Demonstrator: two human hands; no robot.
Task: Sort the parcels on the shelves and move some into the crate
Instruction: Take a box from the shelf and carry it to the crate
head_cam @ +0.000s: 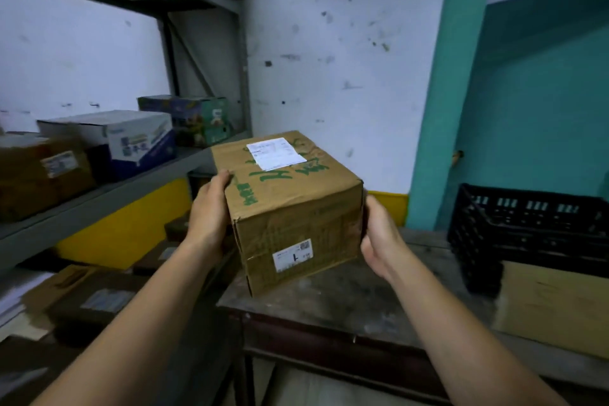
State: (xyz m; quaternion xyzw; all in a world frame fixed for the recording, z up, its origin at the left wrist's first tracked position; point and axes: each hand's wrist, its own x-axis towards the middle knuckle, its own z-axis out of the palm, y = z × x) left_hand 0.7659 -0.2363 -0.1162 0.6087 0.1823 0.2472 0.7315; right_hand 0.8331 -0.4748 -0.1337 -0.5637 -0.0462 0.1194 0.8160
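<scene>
While clamping the cardboard box point(290, 208) from both sides to keep it level, note left hand point(211, 208) curled over its top edge at 9 o'clock, right hand point(379, 234) pressed to the face at 3 o'clock, fingers hidden, curl not determinable. Positioned at worn table point(362, 300) edge, contact unclear. Creased corrugated board, green lettering, white labels. Black lattice plastic crate point(527, 234) at 3 o'clock; grey metal shelves point(131, 188) at 9.
</scene>
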